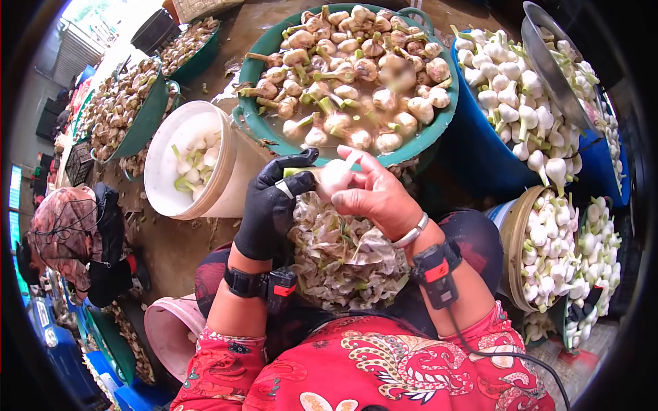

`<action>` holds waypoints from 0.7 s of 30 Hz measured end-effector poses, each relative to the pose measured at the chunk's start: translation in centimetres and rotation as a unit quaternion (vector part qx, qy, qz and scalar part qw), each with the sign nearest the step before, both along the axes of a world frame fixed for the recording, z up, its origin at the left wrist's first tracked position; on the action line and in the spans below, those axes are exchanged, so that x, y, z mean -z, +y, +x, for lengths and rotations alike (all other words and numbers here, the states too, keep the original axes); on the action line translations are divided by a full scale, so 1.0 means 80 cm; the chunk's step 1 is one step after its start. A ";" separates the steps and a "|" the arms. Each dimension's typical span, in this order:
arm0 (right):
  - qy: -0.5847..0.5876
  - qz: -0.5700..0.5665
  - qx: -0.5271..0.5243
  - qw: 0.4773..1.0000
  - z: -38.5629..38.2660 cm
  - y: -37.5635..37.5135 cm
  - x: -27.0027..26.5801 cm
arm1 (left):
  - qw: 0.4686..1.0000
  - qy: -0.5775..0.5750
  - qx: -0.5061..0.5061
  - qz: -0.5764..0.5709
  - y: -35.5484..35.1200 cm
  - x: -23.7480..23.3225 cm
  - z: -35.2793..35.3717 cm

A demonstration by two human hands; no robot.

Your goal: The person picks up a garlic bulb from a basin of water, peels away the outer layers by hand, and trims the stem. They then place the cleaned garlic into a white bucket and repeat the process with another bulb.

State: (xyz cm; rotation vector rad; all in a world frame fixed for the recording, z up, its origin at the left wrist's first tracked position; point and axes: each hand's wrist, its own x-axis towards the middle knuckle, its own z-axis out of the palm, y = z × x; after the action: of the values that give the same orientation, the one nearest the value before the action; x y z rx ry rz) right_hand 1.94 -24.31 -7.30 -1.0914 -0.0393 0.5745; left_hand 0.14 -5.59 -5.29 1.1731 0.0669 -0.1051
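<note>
A pale garlic bulb (334, 177) with a green stem is held between both hands in front of me. My left hand (269, 205), in a black glove with a white band on one finger, grips the stem. The bare fingers and thumb of my right hand (375, 192) close around the bulb from the other side. Below them lies a heap of papery garlic skins (349, 264) between my legs. Just beyond stands a green tub (240, 113) of murky water with many stemmed, unpeeled garlic bulbs (343, 72).
To the left, a white bucket (159, 161) holds some peeled garlic. Blue tubs (480, 147) and a bucket (515, 253) full of white bulbs stand on the right. A pink bucket (164, 329) is near my left elbow. Another person (75, 236) bends at far left.
</note>
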 end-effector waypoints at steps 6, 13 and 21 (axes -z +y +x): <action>-0.096 0.071 0.078 0.990 0.004 0.007 -0.001 | 1.000 0.013 0.004 -0.026 -0.017 -0.001 0.003; -0.140 0.054 0.113 0.982 0.001 0.006 0.002 | 1.000 0.004 -0.008 0.008 -0.025 -0.008 -0.003; -0.155 -0.108 0.127 0.974 -0.001 0.001 -0.010 | 0.985 -0.094 0.001 0.144 -0.021 0.000 -0.001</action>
State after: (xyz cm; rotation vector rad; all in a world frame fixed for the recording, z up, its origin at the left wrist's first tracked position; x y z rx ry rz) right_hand 1.87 -24.25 -6.46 -1.3662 -0.1085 0.1766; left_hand 0.04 -7.29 -5.30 1.4670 -0.0882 0.0155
